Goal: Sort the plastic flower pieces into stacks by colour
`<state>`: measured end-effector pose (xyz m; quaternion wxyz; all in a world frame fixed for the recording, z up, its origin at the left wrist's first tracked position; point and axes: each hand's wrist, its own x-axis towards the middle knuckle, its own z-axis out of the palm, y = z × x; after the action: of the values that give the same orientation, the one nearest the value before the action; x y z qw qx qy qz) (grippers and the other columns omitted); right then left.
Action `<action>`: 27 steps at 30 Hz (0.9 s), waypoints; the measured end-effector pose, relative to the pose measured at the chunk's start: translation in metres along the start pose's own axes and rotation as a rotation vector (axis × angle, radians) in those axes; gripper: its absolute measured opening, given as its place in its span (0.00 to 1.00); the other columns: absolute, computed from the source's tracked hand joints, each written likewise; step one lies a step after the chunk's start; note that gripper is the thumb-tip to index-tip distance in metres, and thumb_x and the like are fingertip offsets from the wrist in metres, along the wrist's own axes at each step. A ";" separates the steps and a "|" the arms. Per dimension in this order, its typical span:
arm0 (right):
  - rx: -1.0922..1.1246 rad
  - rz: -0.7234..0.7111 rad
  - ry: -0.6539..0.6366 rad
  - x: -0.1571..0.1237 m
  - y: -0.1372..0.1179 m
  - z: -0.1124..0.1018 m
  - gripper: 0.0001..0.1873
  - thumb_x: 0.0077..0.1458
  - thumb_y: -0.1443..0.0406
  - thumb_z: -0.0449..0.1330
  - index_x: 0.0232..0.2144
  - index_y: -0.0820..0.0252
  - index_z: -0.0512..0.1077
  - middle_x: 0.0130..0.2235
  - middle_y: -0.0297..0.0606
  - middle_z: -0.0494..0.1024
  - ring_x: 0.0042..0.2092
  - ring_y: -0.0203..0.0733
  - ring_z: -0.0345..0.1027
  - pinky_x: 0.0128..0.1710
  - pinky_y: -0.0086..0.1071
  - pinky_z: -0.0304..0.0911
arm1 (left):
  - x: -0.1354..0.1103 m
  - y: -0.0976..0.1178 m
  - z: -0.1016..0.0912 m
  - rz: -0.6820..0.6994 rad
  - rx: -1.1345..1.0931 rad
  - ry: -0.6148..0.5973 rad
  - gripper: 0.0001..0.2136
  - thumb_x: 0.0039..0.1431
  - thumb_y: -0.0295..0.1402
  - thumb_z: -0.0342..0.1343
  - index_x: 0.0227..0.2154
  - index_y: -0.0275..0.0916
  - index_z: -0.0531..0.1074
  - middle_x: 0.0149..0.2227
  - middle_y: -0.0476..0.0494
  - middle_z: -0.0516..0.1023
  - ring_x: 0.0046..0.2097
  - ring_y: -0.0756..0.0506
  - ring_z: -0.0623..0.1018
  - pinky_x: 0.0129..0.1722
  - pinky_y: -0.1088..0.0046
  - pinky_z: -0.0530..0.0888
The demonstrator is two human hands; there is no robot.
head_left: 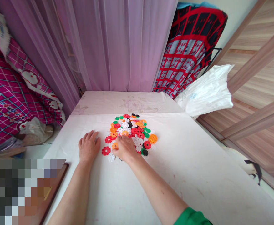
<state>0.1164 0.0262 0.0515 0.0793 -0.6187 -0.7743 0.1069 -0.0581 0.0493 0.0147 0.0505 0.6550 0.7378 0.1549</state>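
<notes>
Two flat, notched red plastic discs (103,151) lie between the slack, empty left fingers (88,137) and the right fingers (119,142), whose grip I can't tell.

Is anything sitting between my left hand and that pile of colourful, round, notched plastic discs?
Nothing visible stands between your left hand and the pile of colourful, round, notched plastic discs; only white table surface shows in the gap.
</notes>
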 end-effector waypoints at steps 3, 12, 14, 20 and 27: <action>0.107 0.038 0.126 -0.009 0.028 -0.006 0.18 0.52 0.60 0.64 0.45 0.60 0.72 0.43 0.44 0.79 0.46 0.48 0.73 0.46 0.39 0.65 | 0.000 0.000 0.001 0.001 0.004 0.006 0.22 0.66 0.38 0.42 0.58 0.40 0.69 0.65 0.40 0.66 0.66 0.37 0.62 0.65 0.51 0.57; 0.160 0.329 0.392 -0.051 0.162 -0.032 0.13 0.47 0.61 0.65 0.37 0.54 0.69 0.38 0.34 0.79 0.39 0.42 0.72 0.40 0.33 0.62 | 0.002 -0.004 0.004 0.013 0.019 0.030 0.22 0.66 0.38 0.42 0.58 0.39 0.70 0.64 0.39 0.67 0.66 0.36 0.63 0.64 0.51 0.58; 0.164 0.326 0.387 -0.055 0.170 -0.032 0.12 0.47 0.62 0.65 0.36 0.54 0.68 0.38 0.34 0.78 0.39 0.41 0.72 0.40 0.33 0.62 | 0.002 -0.006 0.006 0.013 0.018 0.027 0.22 0.66 0.38 0.42 0.58 0.39 0.70 0.64 0.39 0.67 0.66 0.36 0.63 0.64 0.51 0.58; 0.144 0.307 0.346 -0.052 0.167 -0.030 0.13 0.47 0.64 0.65 0.37 0.55 0.69 0.40 0.36 0.78 0.40 0.41 0.71 0.41 0.32 0.61 | 0.005 -0.009 0.008 0.034 0.005 0.059 0.21 0.66 0.39 0.43 0.56 0.42 0.71 0.63 0.39 0.69 0.65 0.37 0.64 0.63 0.50 0.60; 0.177 0.282 0.368 -0.052 0.170 -0.026 0.13 0.47 0.62 0.66 0.37 0.55 0.70 0.40 0.36 0.78 0.41 0.42 0.71 0.42 0.32 0.61 | 0.005 -0.009 0.007 0.043 0.021 0.051 0.21 0.67 0.39 0.42 0.57 0.40 0.71 0.63 0.39 0.69 0.65 0.36 0.64 0.63 0.50 0.60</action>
<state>0.2946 0.0129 0.0320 0.2572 -0.7205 -0.6402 0.0700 -0.0654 0.0544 0.0062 0.0214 0.6671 0.7262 0.1648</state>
